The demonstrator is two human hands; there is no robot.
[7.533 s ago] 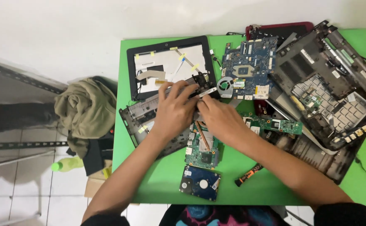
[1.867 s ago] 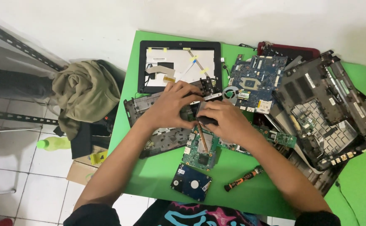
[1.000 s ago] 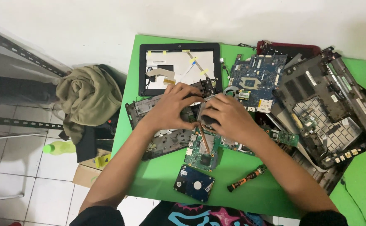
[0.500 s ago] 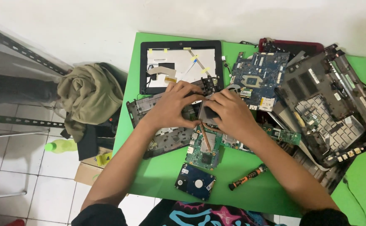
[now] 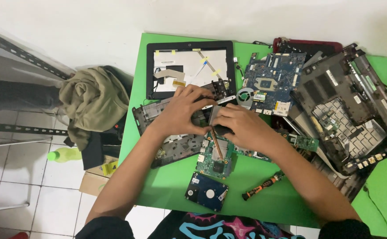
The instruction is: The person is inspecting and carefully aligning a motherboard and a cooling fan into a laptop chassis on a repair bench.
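My left hand (image 5: 182,113) and my right hand (image 5: 242,126) meet over a small grey metal part (image 5: 214,116) at the middle of the green table (image 5: 167,194), both gripping it. The part sits above a green circuit board (image 5: 215,159) with a copper heat pipe (image 5: 217,148), next to a dark laptop base frame (image 5: 169,148). A hard drive (image 5: 205,192) lies in front of the board. An orange and black screwdriver (image 5: 262,188) rests under my right forearm.
A laptop screen frame (image 5: 189,66), a blue motherboard (image 5: 270,84) with a fan (image 5: 245,95) and several dark laptop shells (image 5: 352,106) fill the back and right. A small green card (image 5: 304,141) lies by my right wrist. An olive cloth (image 5: 94,102) and green bottle (image 5: 63,155) are at left.
My hands have stayed together on the small part over the board, shifting only slightly. The camera view has drifted a little; nothing else on the table moved.
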